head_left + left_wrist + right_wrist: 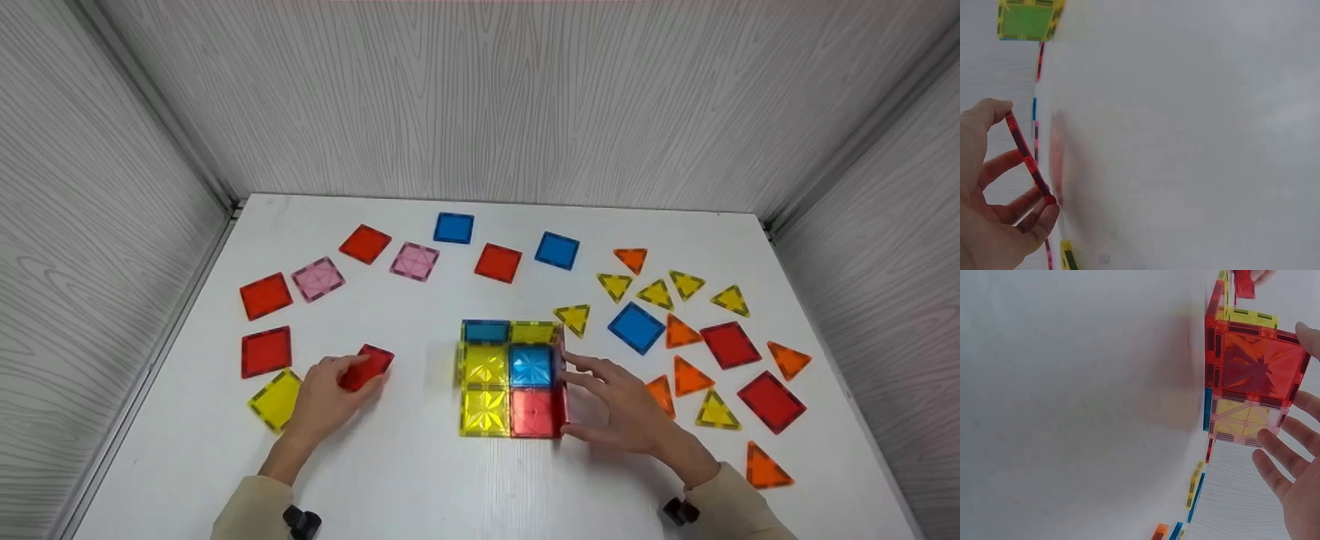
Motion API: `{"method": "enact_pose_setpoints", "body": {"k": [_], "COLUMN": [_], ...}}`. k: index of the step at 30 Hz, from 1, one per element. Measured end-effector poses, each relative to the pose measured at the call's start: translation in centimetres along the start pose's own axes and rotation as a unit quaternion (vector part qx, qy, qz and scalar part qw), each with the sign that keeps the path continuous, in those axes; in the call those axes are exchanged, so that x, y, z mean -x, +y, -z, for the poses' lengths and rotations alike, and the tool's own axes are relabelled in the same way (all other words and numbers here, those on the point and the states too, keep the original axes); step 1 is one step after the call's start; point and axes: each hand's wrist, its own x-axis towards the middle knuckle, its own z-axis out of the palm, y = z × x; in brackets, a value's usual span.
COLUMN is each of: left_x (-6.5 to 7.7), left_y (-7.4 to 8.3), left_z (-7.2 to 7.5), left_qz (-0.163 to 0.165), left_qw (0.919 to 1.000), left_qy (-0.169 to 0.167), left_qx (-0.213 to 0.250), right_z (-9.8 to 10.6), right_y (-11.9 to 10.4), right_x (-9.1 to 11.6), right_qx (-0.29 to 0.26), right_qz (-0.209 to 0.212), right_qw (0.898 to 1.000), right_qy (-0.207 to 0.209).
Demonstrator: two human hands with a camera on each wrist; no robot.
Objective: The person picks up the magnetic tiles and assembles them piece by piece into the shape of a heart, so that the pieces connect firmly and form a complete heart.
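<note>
My left hand [324,399] pinches a red square magnetic tile [1030,160] by its edges, raised and tilted over the table left of a box-like build. Four square tiles form the floor of that build [486,411]: two yellow, one blue, one red. A blue wall tile [486,331] and a yellow one [533,332] stand along its back. On its right side stand a red wall tile [1258,363] and a pink wall tile [1244,421]. My right hand [628,405] rests its spread, fairly straight fingers against this right side.
Red, pink and blue squares lie in an arc at the back and left, including a pink square [415,261]. A yellow square [276,399] is beside my left wrist. Orange triangles, yellow triangles [718,411] and more squares [771,402] spread over the right. Panels enclose the table.
</note>
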Motion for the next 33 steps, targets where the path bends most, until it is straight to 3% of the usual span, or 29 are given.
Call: {"method": "enact_pose_setpoints", "body": {"k": [4,9,17,33], "left_x": [0.6,1.5,3.1,3.9], "left_y": [1.8,4.0,5.9,8.1], "left_z": [-1.6,-3.8,-6.1,-8.1], "left_qz": [0.019,0.031,0.063,0.104], "left_qw": [0.9972,0.9877,0.97,0.9553], "left_qy": [-0.012,-0.022,-0.036,-0.076], "left_qx": [0.072,0.152,0.232,0.266], "right_z": [0.1,0.1,0.1,0.1], "right_y": [0.1,0.2,0.3,0.2], "right_x": [0.0,-0.1,-0.1,-0.1], "right_qx": [0.003,0.011,0.01,0.01], "right_qz": [0.0,0.004,0.01,0.014], "right_qw": [1.0,1.0,1.0,1.0], "right_qy": [-0.003,0.0,0.005,0.003]}}
